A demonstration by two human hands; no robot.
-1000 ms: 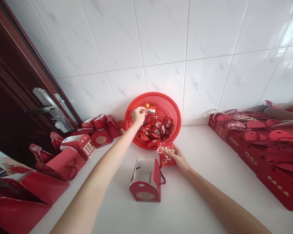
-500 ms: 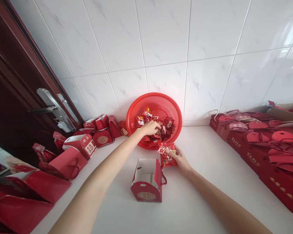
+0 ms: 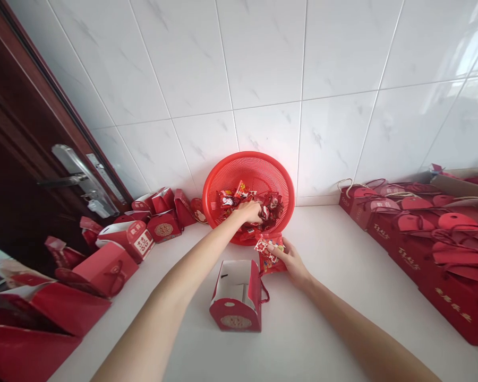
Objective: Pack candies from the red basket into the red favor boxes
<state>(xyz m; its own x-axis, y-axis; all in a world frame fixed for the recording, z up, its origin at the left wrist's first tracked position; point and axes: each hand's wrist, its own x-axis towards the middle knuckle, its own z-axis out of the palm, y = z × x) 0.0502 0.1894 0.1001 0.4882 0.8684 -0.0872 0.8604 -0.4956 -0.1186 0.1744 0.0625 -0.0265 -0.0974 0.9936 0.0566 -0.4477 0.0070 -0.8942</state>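
A red plastic basket (image 3: 223,172) leans tilted against the wall, with several red-wrapped sweets (image 3: 273,201) in its lower part. My left hand (image 3: 250,211) reaches in among the sweets, fingers bent down; what its fingertips touch is hidden. Just in front of the basket's rim, my right hand (image 3: 292,261) grips red patterned packets (image 3: 271,262) between thumb and fingers. An open red box (image 3: 236,321) with a white inside and a cord handle stands on the white table, nearer to me than the basket.
Several red boxes (image 3: 129,239) stand in a group on the left, beside a dark door (image 3: 24,175) with a metal handle. Rows of red boxes with cords (image 3: 412,260) fill the right side. A white tiled wall (image 3: 263,58) rises behind.
My left hand has moved slightly right and down among the sweets. My right hand still has the packets. The whole view has shifted a little.
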